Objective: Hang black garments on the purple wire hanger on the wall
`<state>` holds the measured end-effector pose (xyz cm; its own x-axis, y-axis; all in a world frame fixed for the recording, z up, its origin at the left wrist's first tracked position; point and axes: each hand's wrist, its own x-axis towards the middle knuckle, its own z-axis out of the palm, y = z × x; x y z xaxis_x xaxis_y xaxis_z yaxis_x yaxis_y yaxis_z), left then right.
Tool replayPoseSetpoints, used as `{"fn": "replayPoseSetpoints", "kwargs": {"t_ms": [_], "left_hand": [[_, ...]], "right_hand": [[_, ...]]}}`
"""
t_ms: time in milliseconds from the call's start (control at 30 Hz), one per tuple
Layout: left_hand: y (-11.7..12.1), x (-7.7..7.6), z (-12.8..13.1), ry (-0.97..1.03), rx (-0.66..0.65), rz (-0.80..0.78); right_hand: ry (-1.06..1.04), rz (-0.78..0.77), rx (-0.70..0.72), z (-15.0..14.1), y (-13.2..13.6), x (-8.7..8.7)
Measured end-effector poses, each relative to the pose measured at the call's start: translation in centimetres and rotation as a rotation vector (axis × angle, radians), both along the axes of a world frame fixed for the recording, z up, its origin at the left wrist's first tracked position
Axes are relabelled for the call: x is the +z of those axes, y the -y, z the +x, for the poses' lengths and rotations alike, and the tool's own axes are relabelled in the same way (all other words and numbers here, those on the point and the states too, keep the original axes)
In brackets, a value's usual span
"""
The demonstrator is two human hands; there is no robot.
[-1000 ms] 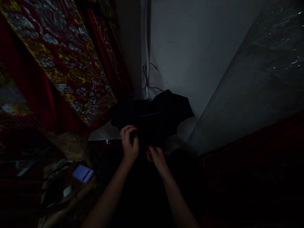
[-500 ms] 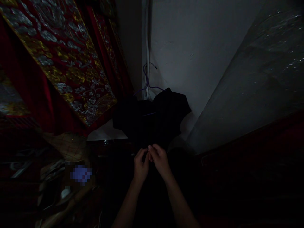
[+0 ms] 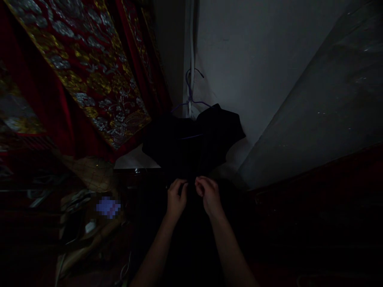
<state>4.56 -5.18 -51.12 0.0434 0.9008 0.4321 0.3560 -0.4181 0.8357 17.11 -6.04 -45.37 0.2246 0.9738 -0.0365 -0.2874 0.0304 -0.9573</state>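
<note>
A black short-sleeved garment hangs on a purple wire hanger in front of me. Both my hands are at its front, below the neck opening, with a small gap between them. My left hand is curled, thumb and fingers pinched on the dark cloth. My right hand is also closed, its fingertips pinching the garment opposite. It is too dark to make out the cloth's edge or any fastening between the fingers.
Red cloth with gold and silver embroidery hangs at the left. Behind the hanger a pale cable runs down the wall. Shiny plastic sheeting covers the right. A cluttered surface with a small white object lies lower left.
My hands, which were together at the fingertips, have moved apart sideways. The view has shifted slightly, and the garment still hangs in its place.
</note>
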Motion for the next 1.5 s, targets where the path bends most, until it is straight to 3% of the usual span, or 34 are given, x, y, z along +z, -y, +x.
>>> {"fn": "replayPoseSetpoints", "kwargs": {"t_ms": [100,300,367,433,533,633,733,833,967,1100,1233,1367,1433,1500], "left_hand": [[-0.7,-0.5,-0.2,-0.047,0.006,0.013],[-2.8,-2.8,-2.0,-0.104,0.027,-0.024],[-3.5,-3.1,-3.0,-0.117,0.035,-0.029],[-4.4,-2.3,-3.9,-0.117,0.026,-0.028],[-5.8,2.2,-3.9,-0.058,0.008,0.104],[-7.2,9.2,-2.6,0.045,0.01,0.406],[-8.5,15.8,-0.9,-0.016,-0.096,0.603],[-9.5,19.5,0.1,-0.142,-0.162,0.681],[-9.6,20.6,0.5,-0.179,-0.068,0.714],[-9.4,19.6,0.5,-0.212,0.065,0.707],[-9.1,18.9,0.9,-0.175,0.101,0.693],[-9.1,20.5,0.7,0.115,0.12,0.686],[-9.7,21.3,-0.8,0.369,0.155,0.636],[-10.9,21.3,-3.4,0.663,0.182,0.512]], "right_hand": [[-0.153,0.061,-0.029,0.7,-1.8,2.9],[-0.179,0.213,0.06,2.8,-7.5,12.3],[-0.125,0.256,0.08,2.5,-8.1,14.0],[-0.056,0.295,0.1,1.7,-7.8,14.5],[0.043,0.356,0.103,0.5,-6.9,14.2],[0.128,0.408,0.06,0.1,-6.3,14.1],[0.234,0.471,0.002,0.5,-6.2,14.6],[0.332,0.538,-0.069,1.1,-6.5,14.9],[0.436,0.56,-0.119,1.3,-7.4,14.1],[0.426,0.544,-0.112,0.8,-8.5,12.7],[0.413,0.504,-0.035,0.9,-10.2,11.9],[0.501,0.292,-0.015,1.6,-11.4,9.8],[0.538,0.193,0.006,1.8,-11.1,8.0],[0.512,0.171,0.035,2.0,-10.1,6.3]]}}
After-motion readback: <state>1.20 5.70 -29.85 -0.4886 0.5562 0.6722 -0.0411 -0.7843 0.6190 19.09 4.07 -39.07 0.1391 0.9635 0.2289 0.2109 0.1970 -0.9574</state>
